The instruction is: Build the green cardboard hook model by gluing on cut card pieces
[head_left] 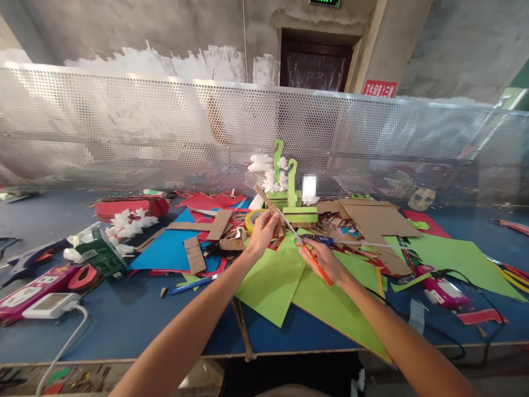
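My left hand (262, 230) pinches a narrow strip of brown cardboard (264, 199) and holds it up above the table. My right hand (324, 259) grips orange-handled scissors (308, 256), whose metal blades point up and left and meet the strip near my left fingers. Both hands hover over overlapping lime-green paper sheets (275, 281) lying on the blue table (136, 320). Just behind my left hand sits a yellow tape roll (251, 219).
Green cardboard hook shapes (289, 190) with white tufts stand behind. Brown cardboard pieces (372, 220), blue paper (169, 248), red scraps and a green box (101, 255) lie around. A pink glue gun (440, 286) with its cord lies right; a power strip (35, 286) left. A perforated metal screen (165, 132) backs the table.
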Demonstrator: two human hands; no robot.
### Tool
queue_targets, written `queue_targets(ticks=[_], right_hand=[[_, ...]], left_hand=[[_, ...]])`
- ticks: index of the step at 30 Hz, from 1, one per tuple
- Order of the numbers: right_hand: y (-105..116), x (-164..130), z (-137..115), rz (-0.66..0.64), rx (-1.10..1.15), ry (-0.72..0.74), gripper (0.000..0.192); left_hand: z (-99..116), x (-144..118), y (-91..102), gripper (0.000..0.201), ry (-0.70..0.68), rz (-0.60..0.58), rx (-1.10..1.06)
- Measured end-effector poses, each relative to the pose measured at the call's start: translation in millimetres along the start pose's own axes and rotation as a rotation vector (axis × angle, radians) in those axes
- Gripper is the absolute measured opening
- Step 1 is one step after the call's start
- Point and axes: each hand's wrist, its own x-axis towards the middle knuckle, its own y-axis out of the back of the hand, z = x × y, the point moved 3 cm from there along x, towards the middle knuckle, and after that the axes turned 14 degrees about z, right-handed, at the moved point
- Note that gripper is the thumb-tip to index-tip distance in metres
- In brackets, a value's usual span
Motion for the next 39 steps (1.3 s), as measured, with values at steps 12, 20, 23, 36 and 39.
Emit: queue_targets(ticks=[12, 20, 23, 36, 39], right_hand=[[1.5, -0.7, -5.1, 0.036, -0.082, 0.077, 0.052], [-0.6, -0.3, 1.3, 0.026, -0.050, 0.067, 0.048], [-0.9, -1.3, -0.1, 0.028, -0.036, 0.058, 0.049], [-4.5, -0.2, 3.4, 0.101, -0.082, 0.081, 0.042], [-5.1, -2.0, 1.6, 0.107, -0.081, 0.077, 0.041]], left_hand=[[-0.5, -0.5, 0.0, 0.046, 0.061, 0.011, -0.052], [-4.4, 1.4, 1.2, 0.040, 0.122, -0.022, -0.096], [-2.1, -0.5, 0.2, 0.040, 0.128, -0.057, -0.087], [0.1, -6.1, -4.0, 0.040, 0.168, -0.044, -0.135], [-0.4, -5.9, -4.1, 0.041, 0.167, -0.052, -0.136]])
